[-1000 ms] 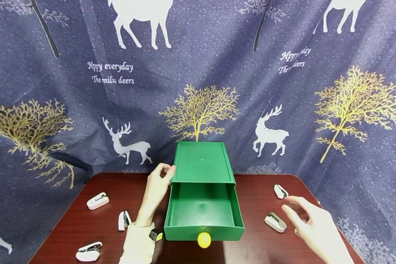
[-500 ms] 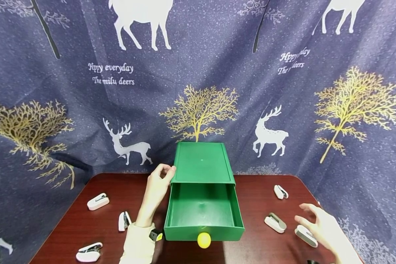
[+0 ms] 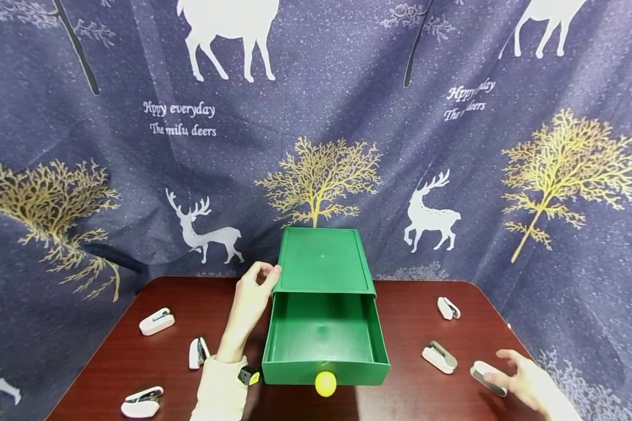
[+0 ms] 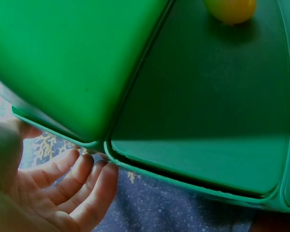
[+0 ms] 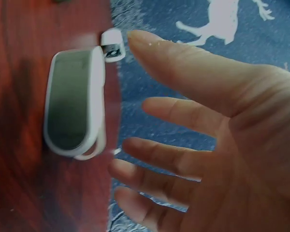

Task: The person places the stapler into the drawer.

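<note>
A green drawer box [image 3: 320, 257] stands in the middle of the table. Its drawer [image 3: 323, 373] is pulled out, bare inside, with a round yellow knob [image 3: 325, 383] in front. My left hand [image 3: 250, 298] rests its bent fingertips and thumb against the box's left side; in the left wrist view its fingers [image 4: 104, 186] meet the lower edge of the box. At the right, my right hand [image 3: 529, 383] hangs by a white stapler with a grey top [image 3: 481, 374], thumb overlapping it in the head view. The right wrist view has this stapler [image 5: 70, 101] apart from the spread fingers [image 5: 159, 154].
Left of the box lie three white staplers: one at the back [image 3: 157, 321], one closer to the box [image 3: 197, 353] and one in front [image 3: 143, 402]. Two more, a grey-topped stapler [image 3: 439, 357] and a small white one [image 3: 448, 308], lie right. A deer-print cloth [image 3: 316, 117] hangs behind.
My right hand has moved right and toward the front, away from the far stapler and down to the nearest grey-topped one. The left hand and the drawer box have stayed put.
</note>
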`<state>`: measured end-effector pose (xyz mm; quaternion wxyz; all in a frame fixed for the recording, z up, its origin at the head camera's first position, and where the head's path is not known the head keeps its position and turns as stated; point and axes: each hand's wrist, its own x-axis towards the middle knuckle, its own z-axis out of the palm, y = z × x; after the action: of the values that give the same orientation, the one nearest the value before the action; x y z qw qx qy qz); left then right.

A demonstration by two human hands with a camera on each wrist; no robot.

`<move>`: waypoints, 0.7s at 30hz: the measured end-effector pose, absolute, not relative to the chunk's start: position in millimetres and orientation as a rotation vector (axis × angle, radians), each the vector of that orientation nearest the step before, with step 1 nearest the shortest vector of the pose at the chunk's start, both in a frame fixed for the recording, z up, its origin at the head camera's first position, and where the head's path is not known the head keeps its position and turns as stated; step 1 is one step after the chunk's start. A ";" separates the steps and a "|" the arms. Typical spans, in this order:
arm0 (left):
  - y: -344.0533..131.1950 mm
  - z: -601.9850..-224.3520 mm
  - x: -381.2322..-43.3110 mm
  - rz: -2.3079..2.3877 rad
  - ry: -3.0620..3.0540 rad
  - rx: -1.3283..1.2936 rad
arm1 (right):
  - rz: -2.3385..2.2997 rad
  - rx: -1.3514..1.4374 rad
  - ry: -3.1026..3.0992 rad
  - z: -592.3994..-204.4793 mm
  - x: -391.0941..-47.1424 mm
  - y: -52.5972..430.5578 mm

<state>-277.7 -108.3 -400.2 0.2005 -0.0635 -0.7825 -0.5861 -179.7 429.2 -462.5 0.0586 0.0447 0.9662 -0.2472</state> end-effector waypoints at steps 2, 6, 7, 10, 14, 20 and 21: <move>-108.3 -400.1 -277.9 -1.635 -2.189 -0.177 | -0.740 0.113 2.937 -467.6 -180.2 433.4; -108.2 -399.8 -277.6 -1.633 -2.189 -0.175 | -0.745 0.083 2.937 -478.0 -181.4 437.3; -108.3 -400.1 -277.6 -1.632 -2.189 -0.176 | -0.750 0.079 2.928 -480.5 -181.1 437.5; -108.4 -400.2 -277.0 -1.640 -2.184 -0.179 | -0.825 0.085 2.864 -485.8 -181.4 436.2; -108.8 -401.0 -277.2 -1.642 -2.187 -0.178 | -0.943 0.010 2.815 -490.3 -179.6 437.3; -108.3 -400.1 -277.4 -1.638 -2.186 -0.171 | -0.879 0.038 2.906 -494.4 -180.3 436.6; -108.1 -400.0 -277.4 -1.639 -2.187 -0.172 | -0.856 0.061 2.919 -494.6 -180.7 436.1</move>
<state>-277.4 -108.1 -400.0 0.2005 -0.0616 -0.7824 -0.5864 -180.7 436.1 -494.6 0.0496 0.0201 0.9582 -0.2809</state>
